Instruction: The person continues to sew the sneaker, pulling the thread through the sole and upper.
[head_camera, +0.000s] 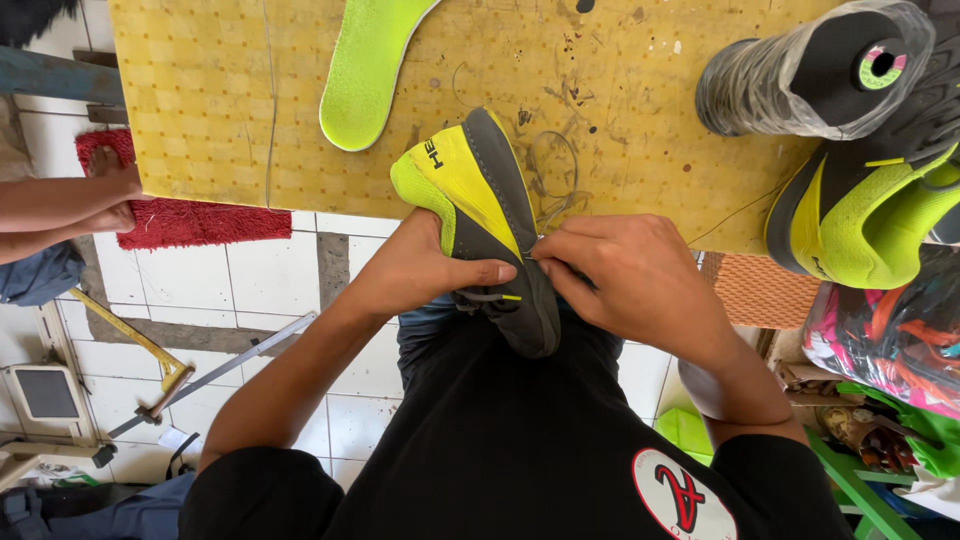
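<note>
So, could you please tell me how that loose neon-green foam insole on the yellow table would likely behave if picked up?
The neon-green foam insole looks thin and flat, so probably light and floppy. Its textured surface suggests little slip, and lying flat on the yellow table, it seems unlikely to roll.

colourful plastic packages (890, 335), far right

A sneaker (490, 215) rests heel-up against the near edge of the workbench (200, 100), gripped between the left hand (420, 265) on its left and the right hand (630, 280) on its right. Beyond it, an insole (365, 70) lies on the bench. At the far right a second sneaker (870, 215) sits under a third shoe (820, 70) (plastic-wrapped). A hacksaw (150, 350) lies on the floor, lower left.
</note>
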